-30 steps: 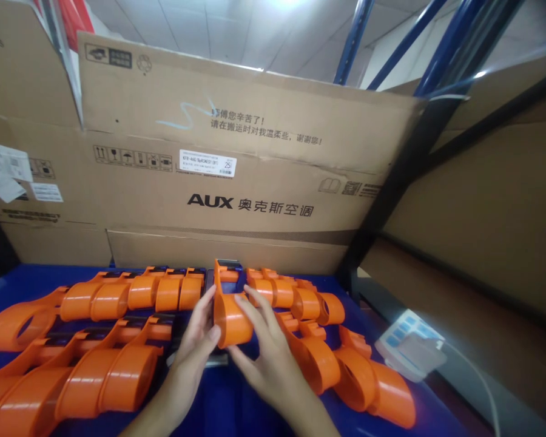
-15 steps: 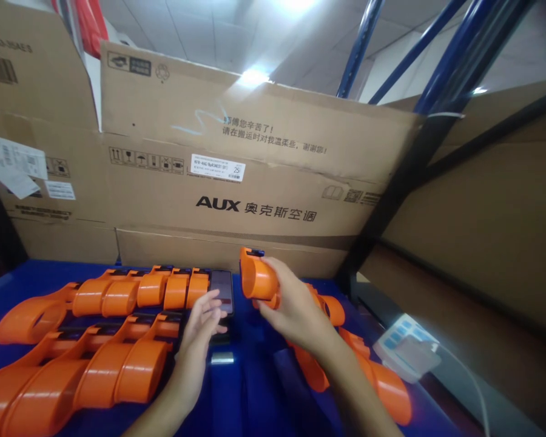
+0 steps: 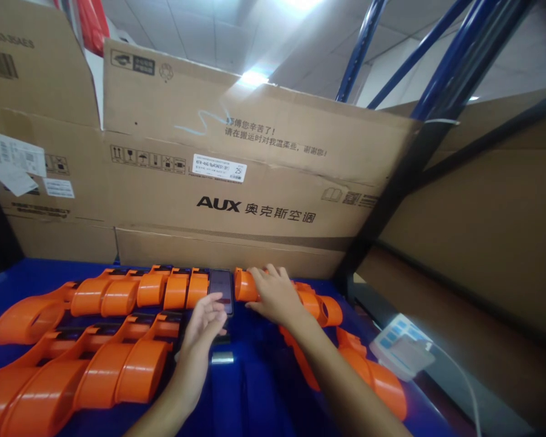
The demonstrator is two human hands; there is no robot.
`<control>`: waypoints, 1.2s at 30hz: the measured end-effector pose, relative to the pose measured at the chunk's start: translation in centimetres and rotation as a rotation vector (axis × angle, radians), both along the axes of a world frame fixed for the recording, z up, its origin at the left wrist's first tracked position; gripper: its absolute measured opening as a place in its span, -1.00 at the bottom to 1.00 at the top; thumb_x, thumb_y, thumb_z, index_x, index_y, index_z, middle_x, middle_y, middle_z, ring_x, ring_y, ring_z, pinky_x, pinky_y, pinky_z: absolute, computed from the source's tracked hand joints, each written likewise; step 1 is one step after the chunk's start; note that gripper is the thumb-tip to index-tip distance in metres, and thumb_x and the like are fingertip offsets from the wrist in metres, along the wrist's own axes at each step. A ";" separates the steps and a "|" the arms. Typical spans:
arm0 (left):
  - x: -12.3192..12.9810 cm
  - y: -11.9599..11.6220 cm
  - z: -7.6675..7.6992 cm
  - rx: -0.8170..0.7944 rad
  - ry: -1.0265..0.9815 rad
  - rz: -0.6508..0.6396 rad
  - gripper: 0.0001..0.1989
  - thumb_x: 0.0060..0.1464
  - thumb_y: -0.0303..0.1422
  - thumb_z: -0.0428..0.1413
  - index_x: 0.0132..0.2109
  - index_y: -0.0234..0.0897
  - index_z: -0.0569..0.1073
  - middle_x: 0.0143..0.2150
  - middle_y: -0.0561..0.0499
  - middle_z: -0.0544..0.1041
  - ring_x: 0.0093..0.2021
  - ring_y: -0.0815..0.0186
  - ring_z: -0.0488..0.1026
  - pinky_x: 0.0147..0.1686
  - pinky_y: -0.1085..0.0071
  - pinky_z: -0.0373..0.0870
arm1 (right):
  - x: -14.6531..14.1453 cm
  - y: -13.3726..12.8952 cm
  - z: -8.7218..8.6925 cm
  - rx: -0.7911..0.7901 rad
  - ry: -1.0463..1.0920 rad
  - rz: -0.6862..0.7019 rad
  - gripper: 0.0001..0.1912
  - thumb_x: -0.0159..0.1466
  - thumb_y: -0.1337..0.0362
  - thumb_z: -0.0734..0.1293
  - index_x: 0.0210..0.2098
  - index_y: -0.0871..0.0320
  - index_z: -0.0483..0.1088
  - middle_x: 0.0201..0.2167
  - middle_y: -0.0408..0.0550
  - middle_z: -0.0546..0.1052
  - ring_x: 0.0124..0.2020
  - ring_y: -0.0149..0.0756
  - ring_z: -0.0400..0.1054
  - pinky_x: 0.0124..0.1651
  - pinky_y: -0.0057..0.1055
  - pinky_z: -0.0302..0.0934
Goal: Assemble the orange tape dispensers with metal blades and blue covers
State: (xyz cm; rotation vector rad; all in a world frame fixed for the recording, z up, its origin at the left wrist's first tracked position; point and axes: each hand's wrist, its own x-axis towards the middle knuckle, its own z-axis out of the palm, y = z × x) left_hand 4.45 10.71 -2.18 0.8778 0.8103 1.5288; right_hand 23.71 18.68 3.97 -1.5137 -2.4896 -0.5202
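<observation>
My right hand (image 3: 275,297) rests on the far side of the blue surface, thumb and fingers around an orange plastic ring-shaped part (image 3: 242,286). The palm side and some fingertips are hidden. Just left of that part lies a phone (image 3: 220,284) with a dark screen. My left hand (image 3: 204,321) hovers by the phone's lower end, fingers loosely spread and holding nothing. Similar orange parts (image 3: 118,297), with dark pieces on their necks, stand in two rows to the left. More orange parts (image 3: 386,388) lie to the right, partly behind my right forearm.
A large cardboard box (image 3: 264,176) walls off the back. On the right, a white device with blue keys (image 3: 403,346) and a cable sits beside a dark rack post (image 3: 377,206). A small silvery piece (image 3: 222,358) lies below the phone on the blue surface (image 3: 255,376).
My right hand has lowered the orange part from above the blue surface to a spot right of the phone. My left hand has barely moved.
</observation>
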 end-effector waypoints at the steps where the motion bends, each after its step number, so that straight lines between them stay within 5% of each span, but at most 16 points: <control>1: 0.0 0.0 0.0 -0.002 0.002 0.004 -0.56 0.11 -0.12 0.30 0.09 -0.16 0.55 -0.08 -0.06 0.54 -0.04 0.15 0.49 -0.11 0.32 0.42 | -0.1 0.1 -0.2 -0.006 -0.014 -0.005 -0.28 0.09 0.10 0.60 0.15 0.16 0.36 0.02 0.18 0.59 0.08 0.17 0.32 0.06 -0.05 0.13; 9: 0.1 0.1 -0.4 0.016 -0.027 0.032 -0.51 0.13 -0.15 0.31 0.17 -0.13 0.45 -0.05 -0.04 0.52 -0.07 0.19 0.48 -0.14 0.32 0.43 | -0.5 0.6 -1.3 -0.081 -0.065 -0.067 -0.29 0.15 0.15 0.55 0.21 0.22 0.33 0.13 0.28 0.51 0.11 0.17 0.30 0.10 -0.03 0.09; 16: -0.1 0.6 -1.3 0.011 -0.027 0.015 -0.47 0.11 -0.12 0.32 0.18 -0.12 0.46 -0.04 -0.06 0.53 -0.07 0.17 0.48 -0.15 0.29 0.43 | 1.5 0.5 0.3 -0.242 -0.066 -0.040 -0.10 0.14 0.04 0.52 0.39 0.06 0.21 0.30 0.17 0.42 0.25 0.18 0.20 0.23 -0.01 -0.01; 20: 0.0 0.4 -0.7 0.027 -0.015 0.016 -0.51 0.10 -0.15 0.33 0.14 -0.14 0.49 -0.07 -0.06 0.54 -0.08 0.17 0.48 -0.16 0.30 0.44 | 3.3 0.9 1.1 -0.320 -0.059 -0.047 -0.05 0.16 0.16 0.48 0.47 0.03 0.09 0.39 0.13 0.33 0.30 0.17 0.17 0.29 0.01 -0.08; 29: 0.1 0.2 0.4 0.007 -0.064 0.030 -0.55 0.17 -0.06 0.25 0.11 -0.19 0.49 -0.13 -0.07 0.56 -0.08 0.15 0.48 -0.18 0.28 0.45 | 3.7 1.9 -0.4 -0.341 -0.047 -0.006 -0.05 0.13 0.35 0.51 0.44 0.11 0.09 0.30 0.25 0.41 0.31 0.09 0.25 0.37 -0.04 -0.12; 36: 0.0 0.0 -0.2 0.010 -0.033 0.007 -0.53 0.20 -0.04 0.23 0.15 -0.16 0.46 -0.10 -0.06 0.55 -0.07 0.15 0.46 -0.17 0.28 0.42 | 4.3 0.8 1.0 -0.268 -0.015 0.081 -0.28 0.21 0.40 0.46 0.31 0.13 0.19 0.16 0.19 0.51 0.19 0.03 0.37 0.32 -0.04 -0.02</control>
